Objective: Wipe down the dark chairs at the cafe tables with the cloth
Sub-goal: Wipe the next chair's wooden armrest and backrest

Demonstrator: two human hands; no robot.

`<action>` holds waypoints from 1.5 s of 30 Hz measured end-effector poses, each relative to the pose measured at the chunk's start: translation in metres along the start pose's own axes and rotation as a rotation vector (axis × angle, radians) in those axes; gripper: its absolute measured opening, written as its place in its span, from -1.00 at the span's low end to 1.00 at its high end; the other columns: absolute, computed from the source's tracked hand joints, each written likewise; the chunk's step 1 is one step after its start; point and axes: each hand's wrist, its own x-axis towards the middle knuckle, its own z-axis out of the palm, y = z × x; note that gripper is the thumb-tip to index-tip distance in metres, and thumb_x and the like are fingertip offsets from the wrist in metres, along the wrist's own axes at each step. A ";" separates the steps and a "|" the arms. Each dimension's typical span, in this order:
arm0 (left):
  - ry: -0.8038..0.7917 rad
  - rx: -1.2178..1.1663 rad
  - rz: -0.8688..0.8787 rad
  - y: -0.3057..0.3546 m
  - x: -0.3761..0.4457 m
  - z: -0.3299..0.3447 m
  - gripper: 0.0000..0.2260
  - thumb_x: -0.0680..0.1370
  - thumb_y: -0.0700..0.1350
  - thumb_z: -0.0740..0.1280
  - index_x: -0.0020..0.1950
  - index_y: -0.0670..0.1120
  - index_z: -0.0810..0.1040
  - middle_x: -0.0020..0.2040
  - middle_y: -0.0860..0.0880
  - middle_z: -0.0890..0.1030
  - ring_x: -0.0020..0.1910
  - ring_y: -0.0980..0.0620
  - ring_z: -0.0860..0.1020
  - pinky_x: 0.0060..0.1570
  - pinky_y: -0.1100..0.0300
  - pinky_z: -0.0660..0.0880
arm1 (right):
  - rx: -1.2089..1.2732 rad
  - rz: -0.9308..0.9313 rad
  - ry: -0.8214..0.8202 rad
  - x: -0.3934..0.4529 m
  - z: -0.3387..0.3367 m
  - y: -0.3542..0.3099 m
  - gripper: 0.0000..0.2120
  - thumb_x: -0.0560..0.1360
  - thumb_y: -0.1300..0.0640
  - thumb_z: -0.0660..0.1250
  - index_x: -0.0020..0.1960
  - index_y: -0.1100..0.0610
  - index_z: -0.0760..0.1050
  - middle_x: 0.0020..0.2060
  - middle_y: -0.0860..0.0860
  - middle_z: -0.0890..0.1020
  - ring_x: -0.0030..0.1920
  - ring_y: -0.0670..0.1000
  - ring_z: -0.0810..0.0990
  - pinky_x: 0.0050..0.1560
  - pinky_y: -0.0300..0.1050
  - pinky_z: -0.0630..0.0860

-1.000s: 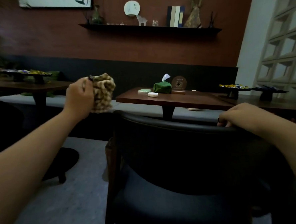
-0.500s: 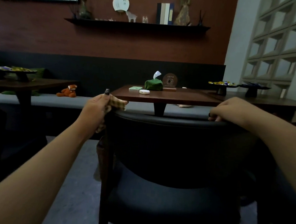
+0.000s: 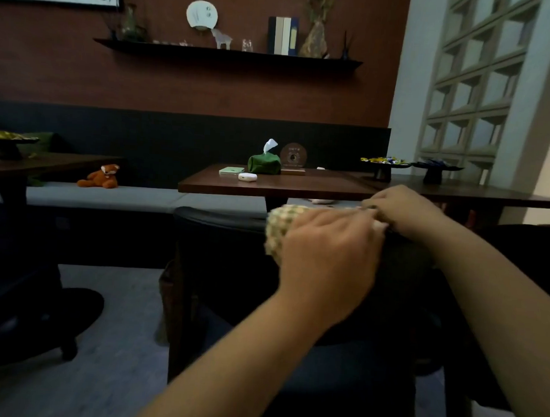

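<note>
Closest up is the dark chair (image 3: 219, 253), its padded backrest facing the camera. The left hand (image 3: 325, 259) lies on the top edge of that backrest, fingers fairly straight, pressing down on the checked cloth (image 3: 277, 223), which is draped over the rail and peeks out to the hand's left. The right hand (image 3: 402, 209) is right next to it, touching it, fingers curled over the rail at the cloth's other end; can't really tell if it's pinching the cloth or just the chair. Behind that there's a wooden table (image 3: 301, 185) with a green tissue holder (image 3: 264, 164), then a bench with an orange fox plush (image 3: 103, 177), and a wall shelf (image 3: 228, 54) up top.
</note>
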 end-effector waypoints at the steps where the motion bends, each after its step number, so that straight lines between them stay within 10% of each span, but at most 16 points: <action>1: 0.019 -0.041 0.049 0.005 -0.003 0.007 -0.75 0.61 -0.09 0.23 -0.07 -0.13 0.69 -0.02 -0.07 0.71 0.01 0.00 0.66 0.08 0.05 0.52 | 0.015 0.006 0.017 0.000 0.000 0.001 -0.77 0.57 0.02 0.23 -0.06 0.09 0.61 -0.11 0.09 0.62 -0.08 0.08 0.56 0.05 0.02 0.49; 8: 0.174 -0.077 0.248 -0.031 -0.038 0.004 -0.78 0.62 -0.14 0.25 0.07 -0.18 0.67 0.21 -0.10 0.62 0.32 -0.02 0.52 0.31 -0.04 0.42 | 0.000 -0.014 0.052 -0.001 0.000 0.004 -0.77 0.53 0.06 0.25 -0.12 0.17 0.61 -0.15 0.13 0.62 -0.14 0.10 0.55 -0.12 -0.08 0.43; 11: 0.273 -0.306 -0.006 -0.036 -0.051 -0.013 -0.74 0.65 -0.11 0.15 0.13 -0.14 0.60 0.15 -0.04 0.64 0.21 0.05 0.59 0.26 0.07 0.48 | 0.125 -0.062 0.264 -0.009 0.002 0.006 -0.82 0.52 0.12 0.27 -0.09 0.17 0.61 -0.12 0.14 0.65 -0.18 0.04 0.54 -0.21 -0.15 0.40; 15: 0.462 -0.730 -0.544 -0.038 -0.064 -0.049 -0.78 0.63 0.10 0.15 0.00 0.06 0.54 -0.16 0.22 0.66 -0.15 0.28 0.63 -0.21 0.43 0.51 | 0.243 -0.714 0.759 -0.069 0.018 -0.023 -0.82 0.52 0.24 0.24 0.10 0.23 0.49 -0.03 0.11 0.60 -0.07 -0.07 0.54 0.00 -0.29 0.51; 17: 0.521 -0.864 -0.691 -0.044 -0.070 -0.061 -0.78 0.60 0.11 0.19 -0.07 0.07 0.59 -0.14 0.18 0.69 -0.12 0.23 0.65 -0.20 0.41 0.53 | 0.331 -0.925 0.577 -0.100 0.036 -0.052 -0.73 0.50 0.08 0.29 0.17 0.13 0.44 0.03 -0.02 0.56 -0.03 -0.19 0.52 0.01 -0.39 0.48; 22: 0.515 -1.179 -1.124 -0.069 -0.090 -0.082 -0.68 0.42 0.20 0.29 0.00 0.05 0.67 0.00 -0.06 0.70 0.01 -0.05 0.67 -0.13 0.06 0.60 | 0.384 -0.763 0.090 -0.120 0.073 -0.108 -0.31 0.26 -0.22 0.43 0.33 -0.10 0.32 -0.02 -0.21 0.54 0.00 -0.29 0.52 -0.02 -0.45 0.48; 26: 0.523 -1.212 -1.157 -0.088 -0.107 -0.087 -0.59 0.43 0.19 0.36 0.13 -0.04 0.63 0.05 -0.13 0.68 0.01 -0.08 0.67 -0.18 0.09 0.60 | 0.268 -0.764 -0.105 -0.112 0.099 -0.128 -0.84 0.35 0.05 0.48 -0.11 0.03 0.57 -0.28 -0.10 0.61 -0.25 -0.19 0.58 -0.26 -0.20 0.59; 29: 0.575 -1.268 -1.256 -0.103 -0.125 -0.072 -0.66 0.52 0.10 0.32 0.19 -0.08 0.59 0.07 -0.11 0.67 0.02 -0.06 0.66 -0.05 0.03 0.58 | 0.263 -0.782 0.021 -0.103 0.101 -0.138 -0.86 0.29 0.05 0.39 -0.26 0.12 0.51 -0.35 -0.05 0.57 -0.32 -0.11 0.54 -0.30 -0.18 0.52; 32: 0.731 -1.313 -1.420 -0.117 -0.147 -0.051 -0.83 0.64 -0.09 0.20 0.19 -0.04 0.52 0.17 -0.09 0.60 0.11 0.01 0.60 0.00 0.15 0.49 | 0.251 -0.907 0.488 -0.084 0.079 -0.158 -0.82 0.36 0.10 0.37 -0.15 0.18 0.44 -0.18 -0.01 0.52 -0.25 -0.11 0.45 -0.20 -0.38 0.40; 36: 0.598 -1.628 -1.627 -0.121 -0.181 -0.018 -0.51 0.64 0.20 0.05 0.46 -0.04 0.36 0.46 -0.09 0.38 0.44 -0.07 0.34 0.36 -0.04 0.25 | -0.219 -1.175 0.785 -0.060 0.092 -0.197 -0.77 0.52 0.20 0.22 0.14 0.27 0.44 -0.05 0.12 0.57 -0.18 0.04 0.52 -0.16 -0.03 0.50; 40: 0.620 -1.980 -1.637 -0.129 -0.199 -0.007 -0.20 0.51 0.44 -0.01 0.56 -0.07 0.15 0.54 -0.23 0.19 0.52 -0.21 0.15 0.45 -0.24 -0.04 | -0.972 -1.090 0.488 -0.039 0.140 -0.217 -0.63 0.60 0.16 0.08 0.41 0.15 0.26 0.20 0.11 0.51 0.15 0.19 0.53 0.10 0.08 0.45; 45: 0.483 -2.062 -1.601 -0.133 -0.201 -0.006 -0.12 0.46 0.50 -0.07 0.59 -0.08 0.01 0.56 -0.17 0.16 0.53 -0.16 0.16 0.43 -0.31 -0.16 | -1.347 -1.017 0.377 -0.032 0.174 -0.205 -0.54 0.57 -0.04 0.09 0.38 0.17 0.34 0.35 0.23 0.38 0.40 0.29 0.27 0.36 0.26 0.19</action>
